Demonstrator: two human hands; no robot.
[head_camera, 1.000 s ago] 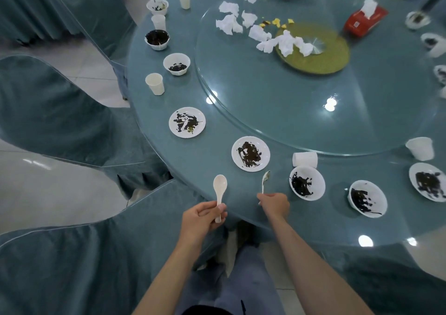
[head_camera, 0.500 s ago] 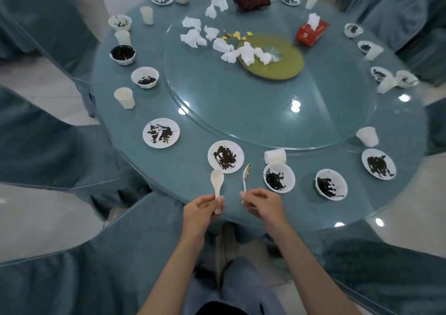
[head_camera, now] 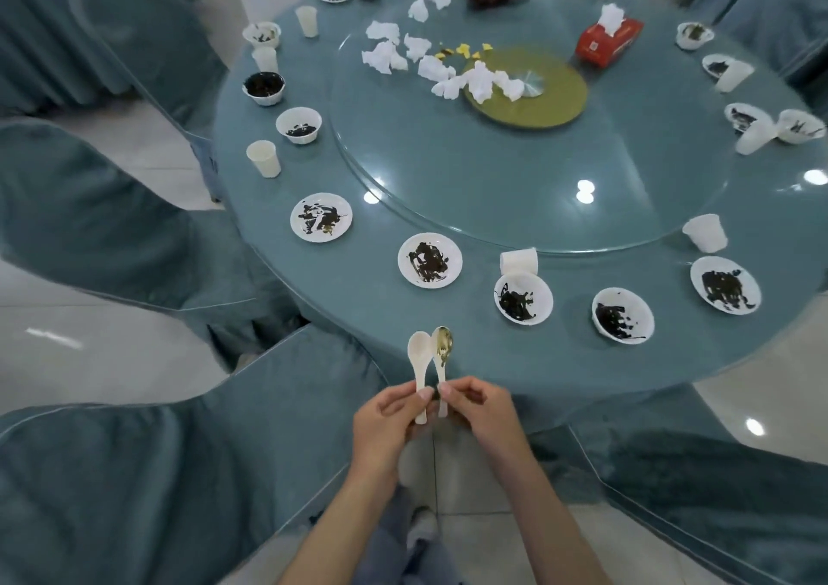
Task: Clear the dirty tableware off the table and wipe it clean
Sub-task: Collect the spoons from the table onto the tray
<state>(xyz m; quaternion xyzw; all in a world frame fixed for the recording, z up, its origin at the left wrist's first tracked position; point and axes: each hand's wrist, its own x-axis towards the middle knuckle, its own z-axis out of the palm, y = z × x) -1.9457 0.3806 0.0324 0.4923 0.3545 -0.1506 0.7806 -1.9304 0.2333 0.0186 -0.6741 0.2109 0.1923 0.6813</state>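
My left hand [head_camera: 386, 419] pinches the handle of a clean white spoon [head_camera: 418, 356], held upright over the near edge of the round teal table [head_camera: 448, 329]. Beside it my right hand [head_camera: 481, 410] pinches the handle of a soiled spoon [head_camera: 442, 346], whose bowl touches the white one. Dirty white plates [head_camera: 429, 260] [head_camera: 321, 217] and dirty bowls [head_camera: 523, 298] [head_camera: 622, 315] ring the table edge. A cup [head_camera: 519, 260] lies on its side beside the nearest bowl.
A glass turntable [head_camera: 493, 172] carries crumpled tissues [head_camera: 475, 78], a red tissue box [head_camera: 608, 38] and a green centre disc [head_camera: 551, 100]. Paper cups [head_camera: 263, 159] [head_camera: 705, 233] and more dirty dishes stand round the rim. Teal covered chairs [head_camera: 134, 472] flank me on both sides.
Both hands have drawn back from the table and come together. The soiled spoon has been lifted off the table and now stands against the white spoon.
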